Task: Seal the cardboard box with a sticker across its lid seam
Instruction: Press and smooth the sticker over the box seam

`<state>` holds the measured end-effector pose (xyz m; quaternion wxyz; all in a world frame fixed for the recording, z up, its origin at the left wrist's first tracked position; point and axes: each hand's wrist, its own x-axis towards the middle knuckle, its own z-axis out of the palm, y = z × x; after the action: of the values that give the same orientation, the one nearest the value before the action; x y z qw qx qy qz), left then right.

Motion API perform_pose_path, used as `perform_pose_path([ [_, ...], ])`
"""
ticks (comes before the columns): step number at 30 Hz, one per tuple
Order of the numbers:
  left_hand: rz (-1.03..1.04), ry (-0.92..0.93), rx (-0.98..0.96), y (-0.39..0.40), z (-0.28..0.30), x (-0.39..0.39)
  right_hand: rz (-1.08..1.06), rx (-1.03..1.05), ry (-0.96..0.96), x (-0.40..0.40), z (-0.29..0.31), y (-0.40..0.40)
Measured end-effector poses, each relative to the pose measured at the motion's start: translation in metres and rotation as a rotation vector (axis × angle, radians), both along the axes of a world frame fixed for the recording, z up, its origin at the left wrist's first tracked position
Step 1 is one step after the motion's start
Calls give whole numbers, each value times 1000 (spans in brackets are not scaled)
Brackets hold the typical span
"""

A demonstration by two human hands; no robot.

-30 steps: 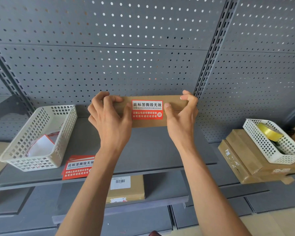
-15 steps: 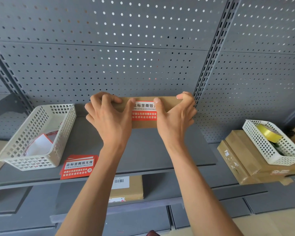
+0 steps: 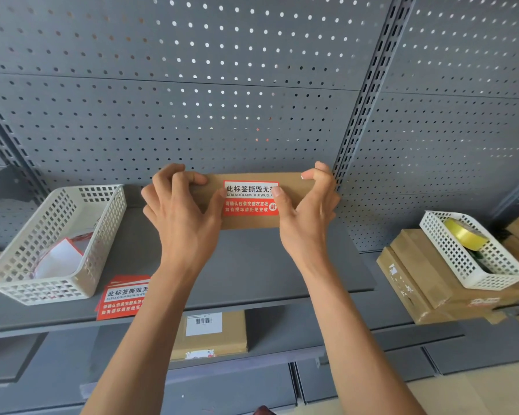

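Observation:
A flat brown cardboard box [image 3: 246, 221] stands on the grey shelf [image 3: 252, 274] against the pegboard. A red and white sticker [image 3: 249, 199] with printed characters lies across the middle of its front. My left hand [image 3: 180, 211] grips the box's left end, fingers curled over the top edge, thumb touching the sticker's left edge. My right hand [image 3: 307, 211] grips the right end, fingers over the top, thumb pressing on the sticker's right edge.
A white basket [image 3: 57, 244] with sticker sheets sits at the left, more red stickers [image 3: 123, 298] beside it near the shelf's front edge. At the right, stacked cardboard boxes [image 3: 417, 280] carry a white basket [image 3: 468, 253] holding yellow tape. Another box [image 3: 213, 336] lies on the lower shelf.
My right thumb slid left over the sticker and then back to its right edge. My left hand stayed on the box's left end.

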<state>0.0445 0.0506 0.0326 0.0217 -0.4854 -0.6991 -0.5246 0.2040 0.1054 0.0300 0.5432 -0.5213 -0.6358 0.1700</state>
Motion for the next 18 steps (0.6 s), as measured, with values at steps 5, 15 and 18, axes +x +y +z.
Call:
perform_pose_path([
  [5,-73,18,-12,-3,1,-6,111,-9,-10,11,-3,-2],
  [15,-168,35,-60,-8,1,-17,224,-38,-58,24,-7,-4],
  [18,-194,36,-74,-9,2,-20,248,-52,-84,26,-8,-3],
])
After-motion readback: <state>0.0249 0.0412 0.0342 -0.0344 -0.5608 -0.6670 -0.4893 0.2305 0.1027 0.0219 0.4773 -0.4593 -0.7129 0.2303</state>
